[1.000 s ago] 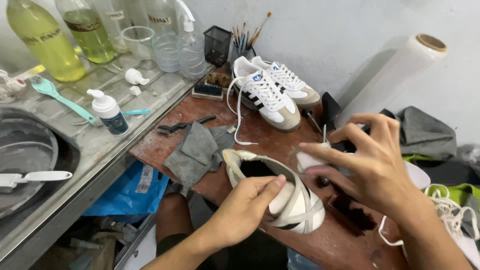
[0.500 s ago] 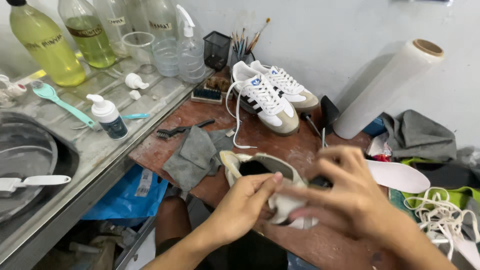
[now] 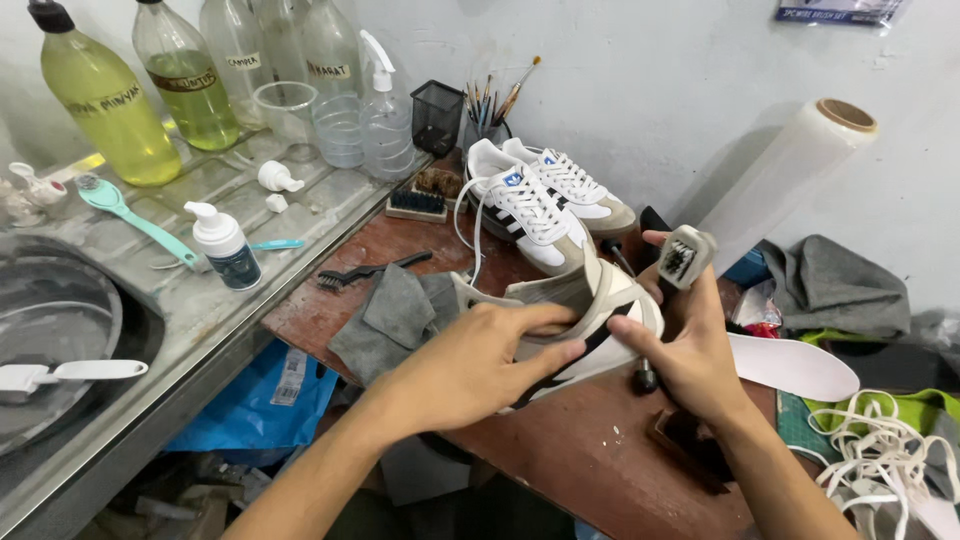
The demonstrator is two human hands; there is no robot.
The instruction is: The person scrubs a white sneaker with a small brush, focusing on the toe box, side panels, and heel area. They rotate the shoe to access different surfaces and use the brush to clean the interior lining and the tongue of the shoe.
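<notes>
My left hand [image 3: 470, 362] grips a white unlaced sneaker [image 3: 590, 315] with black stripes, holding it on its side above the reddish-brown table [image 3: 560, 460]. My right hand [image 3: 690, 345] holds a small white brush [image 3: 684, 256] bristles up, its fingers touching the sneaker's toe end. Behind them a clean pair of white sneakers [image 3: 540, 200] with black stripes and laces stands on the table.
Grey cloths [image 3: 395, 315] and a black brush [image 3: 365, 270] lie left of the shoe. A foam pump bottle [image 3: 222, 245], a teal brush [image 3: 130, 215] and liquid bottles [image 3: 105, 100] stand on the steel sink counter. A plastic wrap roll [image 3: 790, 175], insole [image 3: 795, 365] and loose laces [image 3: 880, 450] sit at right.
The sneaker has been lifted and turned onto its side. My right hand moved from over the shoe to its toe end, the brush now raised with bristles showing.
</notes>
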